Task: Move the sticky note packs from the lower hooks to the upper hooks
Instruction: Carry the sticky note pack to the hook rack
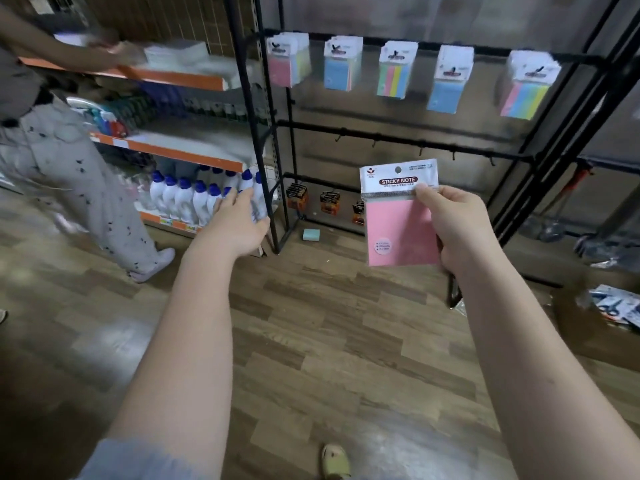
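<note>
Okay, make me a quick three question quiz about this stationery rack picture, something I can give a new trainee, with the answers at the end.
1. True or false: the right hand holds a pink sticky note pack.
2. How many groups of packs hang on the upper rail?
A. three
B. five
C. seven
3. Fill in: the hooks on the middle rail carry ____ packs.

Key:
1. True. Thumb and fingers pinch it at its right edge.
2. B. Five groups hang there, from the leftmost group to the rightmost group.
3. No. Those hooks are bare, and the left hand holds nothing.
</note>
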### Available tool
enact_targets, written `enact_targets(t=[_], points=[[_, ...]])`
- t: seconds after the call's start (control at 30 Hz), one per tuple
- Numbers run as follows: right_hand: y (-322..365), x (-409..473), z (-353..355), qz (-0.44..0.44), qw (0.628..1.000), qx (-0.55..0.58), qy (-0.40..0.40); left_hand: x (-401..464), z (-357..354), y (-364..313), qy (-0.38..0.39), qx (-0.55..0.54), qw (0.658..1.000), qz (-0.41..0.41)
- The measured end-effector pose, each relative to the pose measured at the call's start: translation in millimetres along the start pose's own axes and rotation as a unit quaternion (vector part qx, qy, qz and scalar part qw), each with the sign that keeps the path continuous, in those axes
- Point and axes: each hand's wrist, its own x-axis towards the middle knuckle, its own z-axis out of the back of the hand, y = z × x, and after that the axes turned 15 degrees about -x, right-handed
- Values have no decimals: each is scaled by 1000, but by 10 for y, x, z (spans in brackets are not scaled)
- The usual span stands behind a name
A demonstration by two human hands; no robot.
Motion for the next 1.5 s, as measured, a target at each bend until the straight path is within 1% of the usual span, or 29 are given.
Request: enact_targets(t=[0.23, 0.4, 0.57, 0.77, 0.83, 1.0, 1.13, 1.27, 1.5], points=[[295, 669, -363, 0, 1000, -1, 24, 660, 123, -31, -13, 3, 1000, 10], [448, 1154, -736, -6, 1000, -4, 14, 1342, 263, 51, 1, -7, 1000, -7], [648, 1659, -1191, -10, 1000, 10, -13, 2134, 539, 114, 10, 1, 999, -38], [977, 2211, -1691, -12, 998, 13, -64, 3021, 915, 170, 12, 16, 998, -67], [1043, 2380, -1823, -11, 997, 23, -74, 3257, 971, 191, 9, 14, 997, -73], [1164, 2758, -2072, 2, 990, 58, -131, 3721, 990, 204, 8, -1, 996, -88], [1285, 3147, -2158, 12, 988, 65, -141, 4082, 1002, 88, -17, -21, 994, -110], [1411, 3625, -2220, 12, 988, 77, -135, 4475, 1076, -54, -70, -39, 988, -131], [1806, 4498, -2254, 43, 992, 31, -114, 5219, 1127, -443, -139, -80, 977, -140]])
